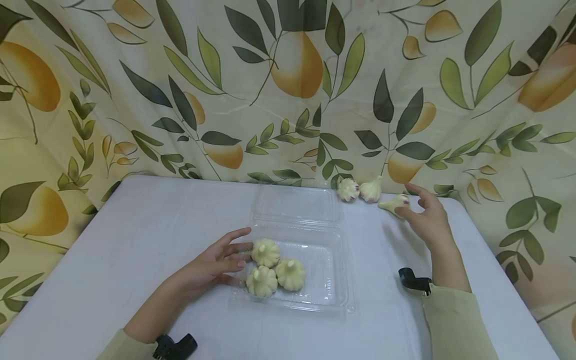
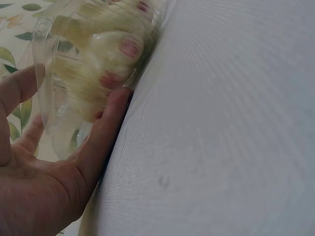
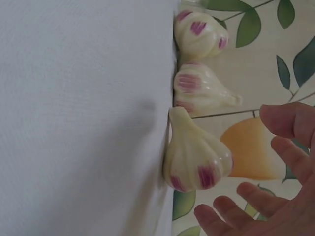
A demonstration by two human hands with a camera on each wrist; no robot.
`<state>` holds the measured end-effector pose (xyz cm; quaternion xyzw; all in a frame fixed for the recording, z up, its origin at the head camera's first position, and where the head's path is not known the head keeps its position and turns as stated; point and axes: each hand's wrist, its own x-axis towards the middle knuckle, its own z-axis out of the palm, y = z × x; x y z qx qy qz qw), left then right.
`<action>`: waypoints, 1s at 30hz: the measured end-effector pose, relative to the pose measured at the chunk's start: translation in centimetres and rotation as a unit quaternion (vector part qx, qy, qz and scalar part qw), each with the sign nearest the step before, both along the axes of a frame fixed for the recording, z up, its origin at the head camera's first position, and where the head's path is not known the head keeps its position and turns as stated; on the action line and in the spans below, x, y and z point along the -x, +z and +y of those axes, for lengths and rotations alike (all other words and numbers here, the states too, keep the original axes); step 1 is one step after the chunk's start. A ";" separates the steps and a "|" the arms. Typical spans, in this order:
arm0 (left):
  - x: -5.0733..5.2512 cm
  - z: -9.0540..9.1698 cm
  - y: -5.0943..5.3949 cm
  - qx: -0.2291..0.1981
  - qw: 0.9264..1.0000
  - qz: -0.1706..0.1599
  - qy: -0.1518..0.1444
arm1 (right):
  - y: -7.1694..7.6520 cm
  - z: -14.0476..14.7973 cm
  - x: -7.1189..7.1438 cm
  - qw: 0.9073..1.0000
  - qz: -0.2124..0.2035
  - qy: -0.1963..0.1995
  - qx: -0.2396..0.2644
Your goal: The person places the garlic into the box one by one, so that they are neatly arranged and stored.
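Note:
A clear hinged plastic box lies with its lid folded back. Three pale garlic bulbs sit inside at its left, one of them a front bulb. Against the box's left side rests my left hand, fingers spread and touching the wall; the left wrist view shows this hand low beside the plastic. At the back right, my right hand hovers around a garlic bulb that lies on its side. In the right wrist view a gap separates its parted fingers from that bulb.
Two more purple-marked garlic bulbs, the leftmost bulb and its neighbour, stand along the back edge behind the box. A white cloth covers the table. A leaf-and-fruit patterned curtain hangs close behind it.

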<state>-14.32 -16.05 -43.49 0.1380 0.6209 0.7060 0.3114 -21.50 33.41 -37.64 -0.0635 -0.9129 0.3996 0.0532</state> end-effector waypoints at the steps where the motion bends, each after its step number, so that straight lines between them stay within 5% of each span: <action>1: 0.0 0.0 0.0 0.001 1.000 0.000 0.000 | -0.1 0.1 0.1 1.000 -0.001 0.007 -0.004; 16: -0.1 0.1 0.2 0.007 1.000 -0.001 0.001 | -1.1 -0.4 0.8 0.996 -0.063 0.067 -0.022; 30: -0.1 0.1 0.0 0.003 1.000 -0.002 0.004 | -1.0 0.0 0.4 0.990 -0.080 0.040 -0.106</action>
